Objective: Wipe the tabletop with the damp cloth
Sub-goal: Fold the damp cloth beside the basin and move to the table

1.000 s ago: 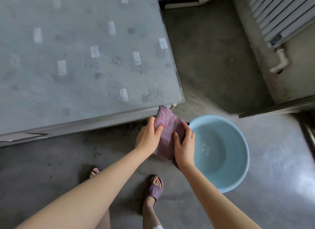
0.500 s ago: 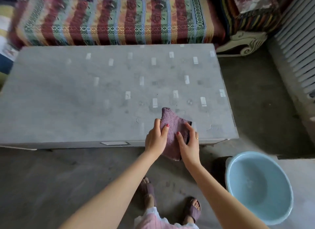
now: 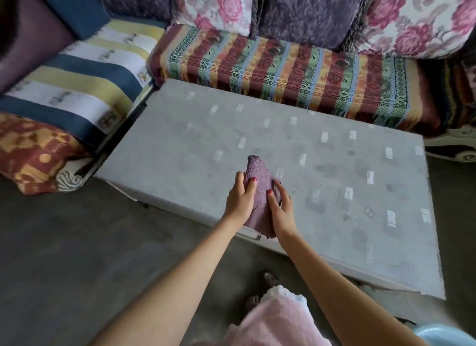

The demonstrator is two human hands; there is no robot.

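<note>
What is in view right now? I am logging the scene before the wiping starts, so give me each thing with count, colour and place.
cloth: one, purple, held above the table's near edge
table: one, grey with pale rectangles, centre
sofa cover: one, striped multicolour, behind the table
striped blanket: one, blue, white and yellow, far left
patterned cushion: one, red and orange, left
floral cushions: two, white with pink flowers, top
purple cushions: two, between and beside the floral ones
basin: one, light blue, bottom right corner, mostly cut off
floor: grey
pink garment: one, bottom centre
left hand: grip on the cloth
right hand: grip on the cloth
</note>
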